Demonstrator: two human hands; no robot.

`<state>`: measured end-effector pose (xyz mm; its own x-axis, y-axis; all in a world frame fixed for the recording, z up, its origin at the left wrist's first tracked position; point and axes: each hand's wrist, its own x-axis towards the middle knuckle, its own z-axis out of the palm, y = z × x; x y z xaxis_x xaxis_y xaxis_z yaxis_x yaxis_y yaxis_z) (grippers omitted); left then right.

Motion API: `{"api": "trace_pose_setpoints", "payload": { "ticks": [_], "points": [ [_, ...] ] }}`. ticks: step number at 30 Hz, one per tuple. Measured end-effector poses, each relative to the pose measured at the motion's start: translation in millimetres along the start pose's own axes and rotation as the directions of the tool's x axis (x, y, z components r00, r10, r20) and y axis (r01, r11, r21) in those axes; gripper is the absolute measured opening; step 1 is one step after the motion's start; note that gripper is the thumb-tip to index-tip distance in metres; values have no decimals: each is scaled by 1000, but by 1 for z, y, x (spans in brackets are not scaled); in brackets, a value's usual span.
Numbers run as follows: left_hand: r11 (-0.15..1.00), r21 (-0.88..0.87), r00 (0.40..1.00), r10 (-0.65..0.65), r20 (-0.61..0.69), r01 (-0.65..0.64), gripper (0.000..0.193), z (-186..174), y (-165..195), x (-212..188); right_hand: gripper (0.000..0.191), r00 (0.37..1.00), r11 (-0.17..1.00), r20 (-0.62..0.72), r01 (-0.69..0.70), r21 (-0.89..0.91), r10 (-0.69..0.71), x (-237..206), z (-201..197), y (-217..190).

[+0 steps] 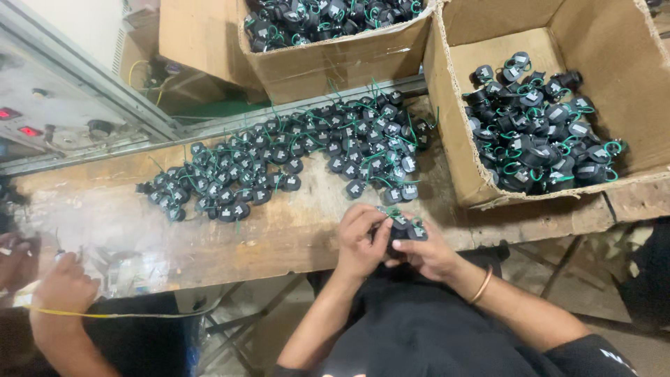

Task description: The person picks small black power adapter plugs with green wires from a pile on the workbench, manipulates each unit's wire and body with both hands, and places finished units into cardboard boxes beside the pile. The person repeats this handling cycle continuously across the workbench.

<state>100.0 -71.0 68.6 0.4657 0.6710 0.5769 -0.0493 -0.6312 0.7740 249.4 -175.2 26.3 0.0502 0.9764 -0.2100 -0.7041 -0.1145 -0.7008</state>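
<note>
Black coil part [403,229], small and wound with thin green wire, sits pinched between both hands just off the near edge of the wooden workbench [279,230]. The left hand [361,241] curls its fingers closed over the part's left side; the right hand [427,253], a bangle [481,285] on its wrist, grips it from below. A heap of like parts [293,157] spreads across the bench's middle. A cardboard box [460,139] at the right edge holds more. Another person's hand [64,285] rests at the near left corner.
</note>
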Motion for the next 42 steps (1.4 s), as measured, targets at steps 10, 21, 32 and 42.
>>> {"api": "trace_pose_setpoints", "payload": {
  "ticks": [10, 21, 32, 42],
  "points": [
    [969, -141, 970, 217, 111, -201, 26, -23, 4, -2, 47, 996, 988, -31, 84, 133, -81, -5, -18, 15],
    [783, -570, 968, -219, 123, 249, 27, -5, -31, -39, 44, 992, 966, 122, 43, -254, -12, -20, 11, -18],
    [895, 438, 997, 68, 44, -81, 54, -48, -63, 21, 47, 828, -339, 296, 137, -931, -477, -66, -6, -248],
    [946, 321, 994, -78, 70, 52, 36, -41, -62, 28, 50, 925, 397, -75, 86, -914, -373, 5, -76, -291]
  ]
}}
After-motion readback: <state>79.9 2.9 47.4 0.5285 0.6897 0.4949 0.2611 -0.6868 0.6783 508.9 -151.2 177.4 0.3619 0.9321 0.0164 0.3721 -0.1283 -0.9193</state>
